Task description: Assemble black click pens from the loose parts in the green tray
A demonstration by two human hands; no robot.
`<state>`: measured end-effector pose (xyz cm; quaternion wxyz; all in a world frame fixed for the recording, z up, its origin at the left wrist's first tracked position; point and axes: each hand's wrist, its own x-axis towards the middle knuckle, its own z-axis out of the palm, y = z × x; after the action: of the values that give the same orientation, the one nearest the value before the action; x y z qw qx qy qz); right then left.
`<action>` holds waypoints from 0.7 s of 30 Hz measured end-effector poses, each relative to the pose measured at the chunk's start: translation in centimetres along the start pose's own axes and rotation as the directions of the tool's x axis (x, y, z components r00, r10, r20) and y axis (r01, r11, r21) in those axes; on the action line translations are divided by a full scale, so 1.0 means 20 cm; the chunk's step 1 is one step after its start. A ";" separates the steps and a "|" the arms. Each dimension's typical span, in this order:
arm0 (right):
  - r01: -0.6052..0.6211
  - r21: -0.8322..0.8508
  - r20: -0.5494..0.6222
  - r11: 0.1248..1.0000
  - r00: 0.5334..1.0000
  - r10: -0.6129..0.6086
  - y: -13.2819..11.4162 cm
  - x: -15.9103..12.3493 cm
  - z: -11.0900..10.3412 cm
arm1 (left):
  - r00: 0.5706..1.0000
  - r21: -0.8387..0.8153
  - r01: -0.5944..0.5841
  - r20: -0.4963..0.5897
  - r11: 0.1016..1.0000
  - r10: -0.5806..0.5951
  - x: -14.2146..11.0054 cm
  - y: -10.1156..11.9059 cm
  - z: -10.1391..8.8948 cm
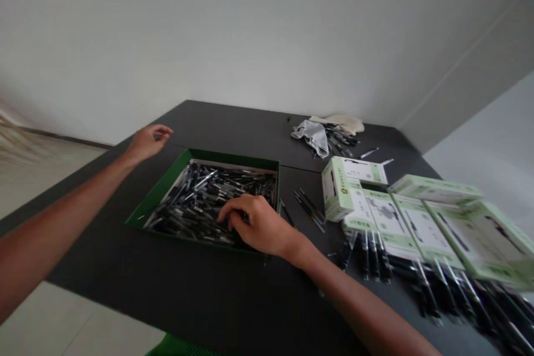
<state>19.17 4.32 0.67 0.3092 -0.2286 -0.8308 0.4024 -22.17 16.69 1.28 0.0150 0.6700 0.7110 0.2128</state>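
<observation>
A green box (167, 186) stands on the dark table, filled with a jumble of black and clear pens (208, 192). My right hand (261, 225) reaches over the box's near right part, its fingers curled down among the pens. Whatever its fingertips pinch, if anything, is hidden. Beyond the box's far left corner, my left hand (148, 143) hovers over the table. Its fingers are loosely bent with a gap to the thumb, and nothing shows in them. A few loose pens (309, 208) lie just right of the box.
Green and white pen cartons (387, 217) crowd the right side, with rows of pens (450, 289) before them. Farther back, a grey cloth (314, 136) and a cream cloth (344, 123) lie by more pens (340, 141). A pale wall (250, 39) rises behind the table.
</observation>
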 end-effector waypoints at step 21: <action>-0.068 -0.008 0.009 0.998 0.998 0.068 -0.02 0.00 0.02 | 0.981 -0.037 -0.034 0.192 0.999 0.040 -0.44 0.02 0.10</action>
<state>18.88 3.90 0.93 0.2908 -0.2559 -0.8255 0.4105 -20.26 8.88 -2.64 0.0910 0.7002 0.6900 0.1593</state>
